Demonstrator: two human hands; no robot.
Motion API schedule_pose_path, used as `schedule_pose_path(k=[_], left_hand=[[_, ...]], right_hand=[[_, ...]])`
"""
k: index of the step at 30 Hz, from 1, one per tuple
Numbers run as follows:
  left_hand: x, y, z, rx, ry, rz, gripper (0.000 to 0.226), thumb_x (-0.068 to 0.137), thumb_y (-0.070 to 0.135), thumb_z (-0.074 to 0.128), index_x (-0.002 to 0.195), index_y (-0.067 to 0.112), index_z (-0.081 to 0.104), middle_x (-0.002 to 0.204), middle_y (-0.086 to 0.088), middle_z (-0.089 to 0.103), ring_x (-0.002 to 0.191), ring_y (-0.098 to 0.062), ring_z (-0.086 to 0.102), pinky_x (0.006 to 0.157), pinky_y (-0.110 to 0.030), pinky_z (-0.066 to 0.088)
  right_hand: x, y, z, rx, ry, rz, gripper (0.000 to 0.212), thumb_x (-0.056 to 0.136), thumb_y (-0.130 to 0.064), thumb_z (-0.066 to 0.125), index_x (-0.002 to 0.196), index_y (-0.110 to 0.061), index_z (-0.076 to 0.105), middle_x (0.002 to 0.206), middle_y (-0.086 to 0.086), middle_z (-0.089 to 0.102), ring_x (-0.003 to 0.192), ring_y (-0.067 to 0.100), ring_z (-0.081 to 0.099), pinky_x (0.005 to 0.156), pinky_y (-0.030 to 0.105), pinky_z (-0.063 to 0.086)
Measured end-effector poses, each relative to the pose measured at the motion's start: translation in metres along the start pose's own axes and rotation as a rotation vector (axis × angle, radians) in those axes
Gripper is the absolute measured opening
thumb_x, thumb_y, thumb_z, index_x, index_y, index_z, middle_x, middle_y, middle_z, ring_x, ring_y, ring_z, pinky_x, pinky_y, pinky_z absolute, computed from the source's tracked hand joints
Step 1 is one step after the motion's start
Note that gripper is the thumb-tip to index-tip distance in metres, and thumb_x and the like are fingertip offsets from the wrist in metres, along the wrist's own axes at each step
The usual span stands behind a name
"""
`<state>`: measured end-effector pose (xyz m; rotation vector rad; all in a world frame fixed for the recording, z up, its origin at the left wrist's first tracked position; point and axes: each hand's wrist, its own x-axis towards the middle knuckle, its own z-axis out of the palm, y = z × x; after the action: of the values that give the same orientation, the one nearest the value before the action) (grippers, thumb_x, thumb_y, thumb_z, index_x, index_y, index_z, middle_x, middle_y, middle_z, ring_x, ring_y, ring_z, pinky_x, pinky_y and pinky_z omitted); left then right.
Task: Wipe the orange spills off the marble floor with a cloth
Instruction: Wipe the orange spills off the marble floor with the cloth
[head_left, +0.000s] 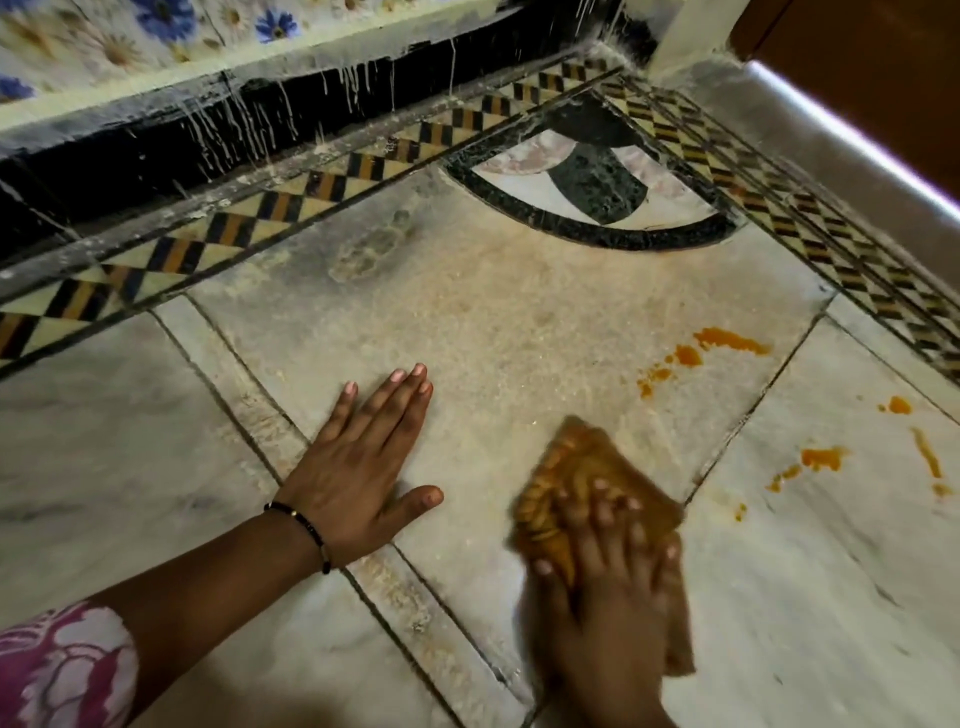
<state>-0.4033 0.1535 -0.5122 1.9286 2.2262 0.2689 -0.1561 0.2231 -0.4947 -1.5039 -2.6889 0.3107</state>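
My right hand (608, 561) presses down on a folded orange-brown cloth (566, 478) on the marble floor (493, 322); hand and cloth are motion-blurred. My left hand (358, 462) lies flat on the floor to the left of the cloth, fingers spread, holding nothing. Orange spills lie to the right: a streak with drops (727, 340) beyond the cloth, and a scattered group of blots (823, 457) and a thin streak (927, 460) on the neighbouring slab.
A patterned black-and-yellow inlay border (291, 208) runs along the far side and down the right. Behind it rises a black skirting (156, 150) with white drips. A curved black inlay motif (597, 192) fills the far corner. A step edge (852, 140) lies at the right.
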Motion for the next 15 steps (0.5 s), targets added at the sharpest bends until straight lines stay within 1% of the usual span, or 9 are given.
schedule_pose_path(k=[2,4,6,7,8,10,12,13,15], left_hand=[[0.0,0.001,-0.001,-0.027,0.009,0.024,0.083,0.092,0.067,0.009,0.151,0.01,0.005,0.16,-0.008,0.006,0.147,-0.021,0.006,0.114,-0.049,0.009],[-0.001,0.001,-0.002,-0.056,0.013,0.015,0.082,0.092,0.066,0.009,0.151,0.01,0.006,0.16,-0.007,0.007,0.147,-0.021,0.006,0.115,-0.049,0.009],[-0.002,0.0,-0.002,-0.064,0.03,-0.002,0.081,0.092,0.065,0.01,0.151,0.009,0.007,0.159,-0.008,0.007,0.147,-0.021,0.006,0.114,-0.049,0.01],[-0.002,-0.001,-0.001,-0.065,0.038,-0.006,0.081,0.092,0.065,0.011,0.151,0.009,0.007,0.159,-0.007,0.007,0.146,-0.021,0.006,0.114,-0.049,0.01],[-0.002,-0.001,-0.001,-0.068,0.043,-0.007,0.081,0.092,0.065,0.012,0.151,0.01,0.007,0.159,-0.007,0.007,0.146,-0.02,0.007,0.115,-0.048,0.01],[-0.002,-0.001,-0.001,-0.069,0.054,-0.003,0.081,0.092,0.065,0.013,0.151,0.011,0.007,0.16,-0.006,0.006,0.147,-0.02,0.007,0.115,-0.048,0.01],[-0.002,0.0,0.0,-0.059,0.051,0.0,0.081,0.092,0.065,0.014,0.151,0.01,0.008,0.16,-0.005,0.006,0.147,-0.02,0.007,0.116,-0.047,0.01],[-0.002,0.0,0.001,-0.054,0.044,-0.004,0.081,0.093,0.065,0.014,0.151,0.01,0.009,0.16,-0.006,0.007,0.146,-0.02,0.008,0.116,-0.046,0.009],[-0.001,0.001,0.0,-0.038,0.036,-0.008,0.08,0.093,0.065,0.014,0.151,0.01,0.011,0.16,-0.005,0.008,0.146,-0.019,0.01,0.116,-0.045,0.008]], right_hand=[[-0.008,-0.035,0.006,-0.008,-0.066,-0.185,0.061,0.079,-0.055,0.044,0.137,-0.037,0.043,0.146,-0.003,0.045,0.136,0.026,0.03,0.111,0.045,0.009],[0.013,-0.053,0.005,-0.006,-0.144,-0.378,0.06,0.081,-0.057,0.043,0.138,-0.041,0.039,0.15,-0.008,0.039,0.14,0.024,0.029,0.112,0.048,0.011],[0.058,-0.048,0.001,-0.027,-0.201,-0.507,0.061,0.085,-0.061,0.036,0.143,-0.044,0.031,0.156,-0.009,0.026,0.144,0.023,0.02,0.116,0.048,0.003],[0.085,-0.039,-0.003,-0.046,-0.227,-0.517,0.063,0.085,-0.064,0.031,0.145,-0.046,0.025,0.158,-0.01,0.02,0.146,0.022,0.014,0.116,0.047,-0.002],[0.109,-0.028,-0.008,-0.058,-0.244,-0.476,0.065,0.084,-0.067,0.027,0.146,-0.047,0.022,0.159,-0.011,0.015,0.146,0.021,0.01,0.117,0.047,-0.003],[0.139,-0.007,-0.018,-0.064,-0.218,-0.324,0.066,0.084,-0.069,0.023,0.146,-0.047,0.018,0.159,-0.012,0.011,0.147,0.02,0.008,0.117,0.048,-0.001],[0.131,0.004,-0.019,-0.085,-0.149,-0.227,0.067,0.085,-0.067,0.021,0.147,-0.044,0.018,0.159,-0.008,0.013,0.146,0.024,0.01,0.117,0.05,0.001],[0.114,0.004,-0.017,-0.091,-0.122,-0.234,0.065,0.086,-0.065,0.023,0.148,-0.042,0.019,0.159,-0.006,0.016,0.146,0.026,0.012,0.117,0.051,0.002],[0.066,0.006,-0.013,-0.056,-0.114,-0.307,0.062,0.089,-0.062,0.029,0.147,-0.042,0.024,0.158,-0.006,0.02,0.146,0.026,0.015,0.116,0.049,0.002]])
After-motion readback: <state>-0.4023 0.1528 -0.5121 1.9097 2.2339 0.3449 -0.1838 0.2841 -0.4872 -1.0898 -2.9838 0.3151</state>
